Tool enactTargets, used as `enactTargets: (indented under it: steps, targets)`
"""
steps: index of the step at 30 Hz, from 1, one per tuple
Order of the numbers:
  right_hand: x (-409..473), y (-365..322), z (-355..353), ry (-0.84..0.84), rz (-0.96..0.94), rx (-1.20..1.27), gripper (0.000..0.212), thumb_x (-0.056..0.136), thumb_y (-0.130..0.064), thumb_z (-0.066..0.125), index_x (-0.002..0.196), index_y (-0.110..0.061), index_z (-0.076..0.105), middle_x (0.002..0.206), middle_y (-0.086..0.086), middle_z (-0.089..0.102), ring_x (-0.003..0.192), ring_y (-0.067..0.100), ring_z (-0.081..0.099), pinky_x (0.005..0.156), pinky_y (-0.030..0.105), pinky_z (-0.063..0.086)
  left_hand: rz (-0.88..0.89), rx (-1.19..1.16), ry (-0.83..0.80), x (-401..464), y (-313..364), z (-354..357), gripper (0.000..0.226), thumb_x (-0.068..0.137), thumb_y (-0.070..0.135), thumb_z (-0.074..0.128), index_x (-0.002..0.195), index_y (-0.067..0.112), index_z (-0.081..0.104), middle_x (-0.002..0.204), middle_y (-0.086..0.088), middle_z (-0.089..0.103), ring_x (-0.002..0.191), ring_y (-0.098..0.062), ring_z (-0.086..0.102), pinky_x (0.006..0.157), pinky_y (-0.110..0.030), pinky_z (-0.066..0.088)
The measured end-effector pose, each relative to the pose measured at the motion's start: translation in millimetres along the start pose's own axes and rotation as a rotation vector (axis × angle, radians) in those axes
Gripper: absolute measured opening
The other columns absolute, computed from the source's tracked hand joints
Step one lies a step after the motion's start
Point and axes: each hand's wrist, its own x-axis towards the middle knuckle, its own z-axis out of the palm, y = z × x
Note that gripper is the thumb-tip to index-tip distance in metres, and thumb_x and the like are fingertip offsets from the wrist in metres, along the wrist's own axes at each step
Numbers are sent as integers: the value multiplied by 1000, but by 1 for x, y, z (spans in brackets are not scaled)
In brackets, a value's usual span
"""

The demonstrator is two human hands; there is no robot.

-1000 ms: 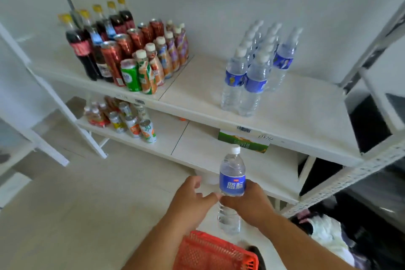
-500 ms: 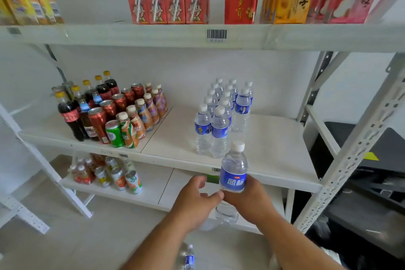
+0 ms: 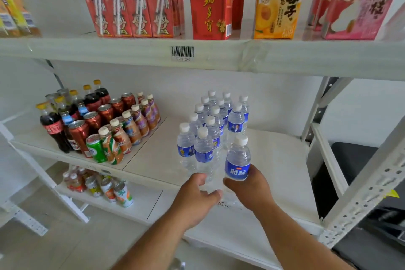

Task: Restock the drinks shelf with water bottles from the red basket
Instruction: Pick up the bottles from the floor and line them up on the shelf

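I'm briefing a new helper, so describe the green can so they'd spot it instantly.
On the middle shelf, find the soda cluster at its left end. The green can stands in the front row near the edge, between a red can and an orange-labelled bottle; it's the only green container there.

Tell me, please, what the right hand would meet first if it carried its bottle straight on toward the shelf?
Probably the third-column water bottle standing behind the held bottle; the right hand points that way, though depth is unclear.
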Motion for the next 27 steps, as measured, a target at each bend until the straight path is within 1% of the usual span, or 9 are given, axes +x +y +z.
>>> enactTargets:
  steps: [3, 6, 8, 12, 15, 17, 20, 23, 27]
  targets:
    - [27, 3, -6, -13, 1, -5, 31, 75, -30, 85, 92, -32, 59, 83, -12, 69, 77, 15, 69, 71, 33, 57, -17, -12, 14, 14, 8, 12, 73, 81, 46, 76, 143, 30, 43, 141, 11, 48, 114, -8, 62, 101, -35, 51]
    - [49, 7, -7, -26, -10, -29, 27, 75, -27, 82, 86, -32, 58, 84, -5, 72, 77, 25, 70, 71, 36, 58, -43, -5, 26, 25, 16, 23, 69, 84, 43, 75, 144, 29, 42, 141, 12, 48, 115, -8, 62, 96, -30, 50]
    - [57, 11, -6, -39, -5, -31, 27, 75, -27, 82, 84, -32, 57, 85, -5, 72, 76, 24, 70, 68, 34, 57, -54, 5, 39, 30, 20, 29, 68, 85, 43, 74, 143, 28, 43, 140, 12, 48, 114, -7, 62, 92, -26, 48]
    - [62, 22, -2, -57, -18, -10, 25, 73, -27, 82, 87, -26, 61, 80, -6, 71, 73, 21, 68, 65, 32, 52, -75, -3, 46, 36, 24, 36, 68, 84, 44, 75, 142, 29, 44, 139, 13, 50, 112, -5, 62, 91, -27, 49]
    - [64, 30, -1, -80, -32, -6, 33, 74, -32, 83, 97, -32, 60, 88, -12, 70, 78, 16, 68, 67, 30, 52, -85, -9, 43, 41, 28, 39, 68, 84, 44, 74, 143, 30, 43, 140, 14, 49, 113, -5, 61, 88, -25, 47]
    - [65, 38, 0, -89, -21, -30, 46, 74, -44, 84, 111, -37, 57, 99, -16, 67, 87, 15, 68, 74, 31, 52, -93, -9, 41, 42, 29, 41, 68, 85, 44, 73, 144, 30, 42, 141, 14, 48, 115, -6, 61, 88, -25, 45]
    - [70, 51, 2, -127, 1, -97, 63, 75, -60, 80, 125, -32, 54, 116, -9, 65, 102, 20, 69, 87, 38, 57, -115, -22, 28, 45, 29, 45, 69, 86, 44, 73, 145, 30, 42, 143, 13, 47, 118, -7, 59, 89, -27, 47]
    - [75, 55, 4, -178, -1, -112, 64, 79, -60, 77, 128, -29, 54, 122, -3, 65, 106, 22, 68, 93, 41, 57, -130, -30, 32, 50, 29, 48, 69, 86, 43, 73, 146, 29, 42, 144, 12, 47, 116, -8, 60, 87, -26, 46]
    - [90, 51, 6, -163, 7, -91, 65, 79, -57, 80, 130, -26, 55, 124, 2, 66, 105, 24, 69, 92, 41, 57, -150, -30, 38, 59, 34, 54, 70, 86, 45, 72, 146, 28, 42, 143, 11, 47, 113, -6, 61, 87, -26, 45]
